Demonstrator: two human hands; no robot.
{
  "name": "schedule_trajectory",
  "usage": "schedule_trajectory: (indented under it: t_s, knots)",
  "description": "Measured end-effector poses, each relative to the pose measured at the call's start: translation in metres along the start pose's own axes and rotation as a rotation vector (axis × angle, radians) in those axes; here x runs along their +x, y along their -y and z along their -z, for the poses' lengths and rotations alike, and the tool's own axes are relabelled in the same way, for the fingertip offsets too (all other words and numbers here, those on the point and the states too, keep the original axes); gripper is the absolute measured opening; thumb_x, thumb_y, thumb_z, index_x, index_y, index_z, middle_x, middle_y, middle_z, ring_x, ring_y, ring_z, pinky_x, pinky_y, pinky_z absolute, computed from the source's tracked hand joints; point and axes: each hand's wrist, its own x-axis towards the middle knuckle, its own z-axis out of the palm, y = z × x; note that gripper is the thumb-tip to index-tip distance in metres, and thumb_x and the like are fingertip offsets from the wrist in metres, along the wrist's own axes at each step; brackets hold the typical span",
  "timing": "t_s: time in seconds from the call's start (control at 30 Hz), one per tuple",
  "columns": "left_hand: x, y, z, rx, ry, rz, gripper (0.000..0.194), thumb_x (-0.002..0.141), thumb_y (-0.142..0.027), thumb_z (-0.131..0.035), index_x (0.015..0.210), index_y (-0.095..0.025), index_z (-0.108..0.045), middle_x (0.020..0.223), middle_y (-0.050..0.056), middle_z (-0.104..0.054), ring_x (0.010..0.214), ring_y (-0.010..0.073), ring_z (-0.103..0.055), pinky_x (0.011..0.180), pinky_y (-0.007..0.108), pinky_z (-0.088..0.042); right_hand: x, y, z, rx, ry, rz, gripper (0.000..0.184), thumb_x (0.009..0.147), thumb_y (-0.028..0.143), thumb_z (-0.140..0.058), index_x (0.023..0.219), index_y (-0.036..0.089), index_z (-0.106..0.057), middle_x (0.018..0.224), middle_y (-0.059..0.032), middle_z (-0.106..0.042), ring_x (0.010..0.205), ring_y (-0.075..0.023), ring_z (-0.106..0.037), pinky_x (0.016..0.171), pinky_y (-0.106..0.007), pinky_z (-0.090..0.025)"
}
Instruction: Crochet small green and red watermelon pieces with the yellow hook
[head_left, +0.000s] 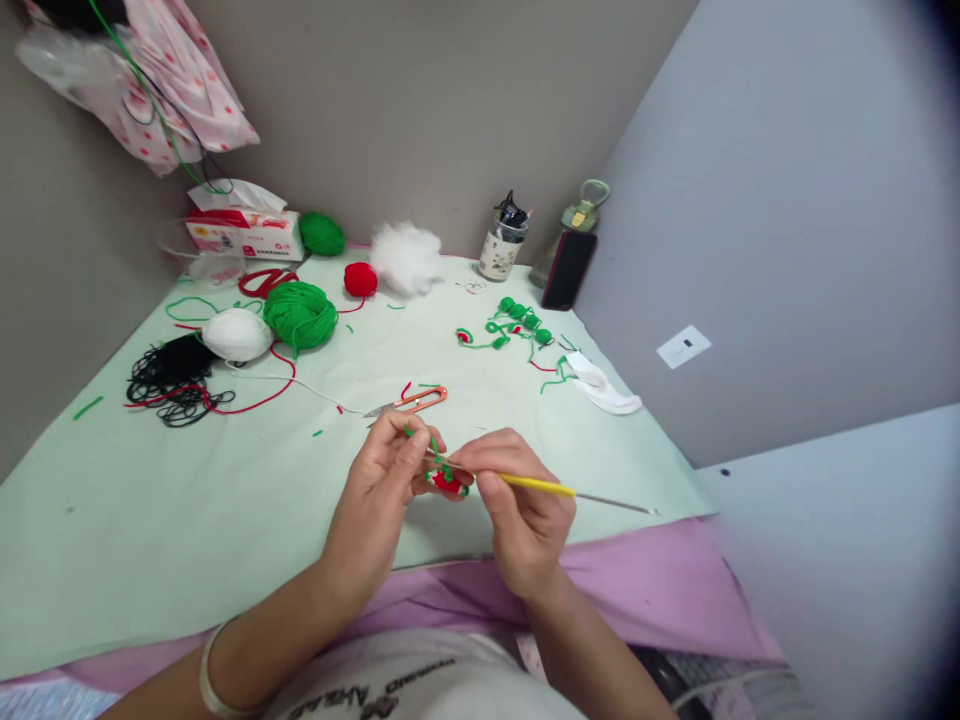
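My left hand [388,468] pinches green yarn and steadies a small crochet piece [448,484] that is red with white and green at its edge. My right hand [525,510] grips a crochet hook [536,485] by its yellow handle. One metal end points right, and the other reaches left to the green yarn above the piece. Whether a loop sits on the hook's tip is too small to tell. Just beyond my left fingers lie orange-handled thread snips [424,398].
Green yarn [301,314], white yarn [237,334], black yarn [169,380] and red-handled scissors [266,282] lie at left. A red ball [360,280] and stuffing [407,257] sit farther back. Small green crochet pieces [529,320], a phone [570,270] and a pen cup [502,248] are at right.
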Motion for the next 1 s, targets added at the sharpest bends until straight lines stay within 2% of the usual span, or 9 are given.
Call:
schedule_trajectory:
  t_s: [0.07,0.17,0.23,0.3,0.4,0.47,0.67,0.8,1.0]
  knots:
    - [0.0,0.001,0.001,0.049,-0.029,-0.06,0.013,0.095,-0.033,-0.055,0.089,-0.022,-0.052,0.093,-0.003,-0.056,0.069,0.0063,-0.056,0.064,0.018,-0.049,0.001,0.001,0.0,-0.073,0.021,0.025,0.024,0.092,0.008,-0.05,0.103,0.022,-0.067,0.088,-0.005,-0.069,0.082,-0.0178,-0.065,0.072,-0.036,-0.056]
    - [0.001,0.002,0.002,0.06,-0.052,-0.104,0.013,0.094,-0.034,-0.056,0.09,-0.022,-0.053,0.101,-0.002,-0.055,0.07,0.0068,-0.057,0.064,0.02,-0.05,-0.002,-0.001,-0.001,-0.284,0.016,0.179,0.032,0.089,0.004,-0.054,0.113,0.022,-0.066,0.096,-0.0071,-0.068,0.088,-0.0181,-0.064,0.074,-0.035,-0.056]
    - [0.001,0.001,0.002,0.035,-0.046,-0.076,0.012,0.093,-0.033,-0.057,0.09,-0.022,-0.053,0.101,-0.002,-0.054,0.073,0.0077,-0.057,0.065,0.02,-0.05,-0.007,-0.006,-0.003,-0.42,-0.002,0.28,0.038,0.088,0.004,-0.056,0.119,0.024,-0.065,0.102,-0.0085,-0.067,0.093,-0.0188,-0.064,0.076,-0.035,-0.057]
    - [0.002,0.0,0.001,-0.018,0.003,-0.003,0.013,0.093,-0.031,-0.057,0.087,-0.021,-0.053,0.094,-0.002,-0.054,0.075,0.008,-0.055,0.067,0.019,-0.049,-0.011,-0.01,-0.005,-0.477,-0.014,0.321,0.042,0.088,0.006,-0.057,0.123,0.028,-0.064,0.105,-0.0081,-0.067,0.096,-0.0196,-0.064,0.077,-0.035,-0.057]
    - [0.002,-0.004,0.0,-0.127,0.115,0.12,0.013,0.095,-0.028,-0.055,0.085,-0.02,-0.051,0.078,-0.003,-0.051,0.07,0.0073,-0.05,0.066,0.017,-0.046,-0.012,-0.013,-0.005,-0.371,-0.018,0.267,0.044,0.089,0.007,-0.058,0.123,0.034,-0.064,0.107,-0.0055,-0.069,0.095,-0.0194,-0.065,0.074,-0.035,-0.058]
    - [0.003,-0.006,0.001,-0.168,0.15,0.166,0.012,0.096,-0.028,-0.053,0.087,-0.021,-0.05,0.073,-0.004,-0.05,0.065,0.0069,-0.048,0.063,0.017,-0.044,-0.01,-0.013,-0.004,-0.248,-0.024,0.199,0.042,0.089,0.007,-0.058,0.12,0.035,-0.066,0.105,-0.0042,-0.07,0.091,-0.0184,-0.066,0.072,-0.034,-0.058]
    - [0.004,-0.01,0.002,-0.181,0.141,0.184,0.014,0.096,-0.028,-0.053,0.086,-0.021,-0.047,0.062,-0.007,-0.038,0.05,0.0051,-0.034,0.051,0.016,-0.034,-0.003,-0.009,0.0,-0.021,-0.019,0.053,0.036,0.089,0.005,-0.058,0.112,0.03,-0.069,0.099,-0.0042,-0.073,0.091,-0.0197,-0.067,0.077,-0.038,-0.054]
    - [0.005,-0.011,0.002,-0.182,0.125,0.173,0.014,0.096,-0.027,-0.053,0.086,-0.02,-0.046,0.064,-0.007,-0.034,0.048,0.0045,-0.025,0.047,0.016,-0.028,-0.005,-0.009,0.0,0.019,-0.034,0.011,0.032,0.089,0.006,-0.057,0.109,0.027,-0.071,0.097,-0.0044,-0.074,0.089,-0.0197,-0.066,0.076,-0.038,-0.053]
    - [0.007,-0.012,0.006,-0.142,0.128,0.169,0.019,0.096,-0.029,-0.053,0.082,-0.02,-0.044,0.062,-0.007,-0.03,0.048,0.0053,-0.021,0.044,0.016,-0.025,-0.003,-0.005,0.003,0.058,-0.055,-0.087,0.025,0.091,0.01,-0.057,0.101,0.026,-0.073,0.093,-0.0042,-0.074,0.085,-0.0191,-0.066,0.075,-0.037,-0.052]
